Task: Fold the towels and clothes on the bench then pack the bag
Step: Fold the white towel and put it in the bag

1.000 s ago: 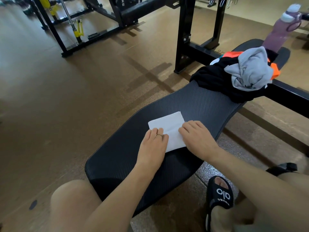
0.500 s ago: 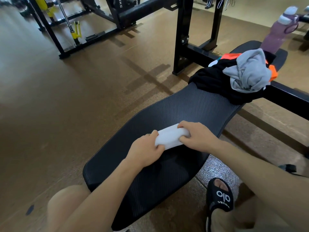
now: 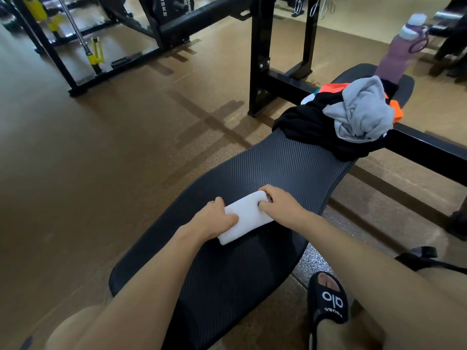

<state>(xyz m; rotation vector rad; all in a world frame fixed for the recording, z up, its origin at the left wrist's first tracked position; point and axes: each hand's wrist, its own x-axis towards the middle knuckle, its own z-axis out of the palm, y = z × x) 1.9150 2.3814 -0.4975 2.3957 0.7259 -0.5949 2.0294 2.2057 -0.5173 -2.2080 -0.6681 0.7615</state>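
Towel (image 3: 246, 218) went from a flat folded square a second ago to a thick compact bundle, mid-bench (image 3: 265, 168). Left hand (image 3: 214, 219) and right hand (image 3: 279, 205) both grip its ends. One towel looks folded; clothes pile (image 3: 336, 125) far right untouched, bag not visible.

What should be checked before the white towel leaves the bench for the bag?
1. Both hands hold the white towel: ok, left hand and right hand grip its ends.
2. Towel folded compact: ok.
3. Towel on the bench: ok.
4. Clothes pile folded: not ok, crumpled.
5. Bag open and in reach: cannot tell, none identifiable.
6. Bottle upright: ok.
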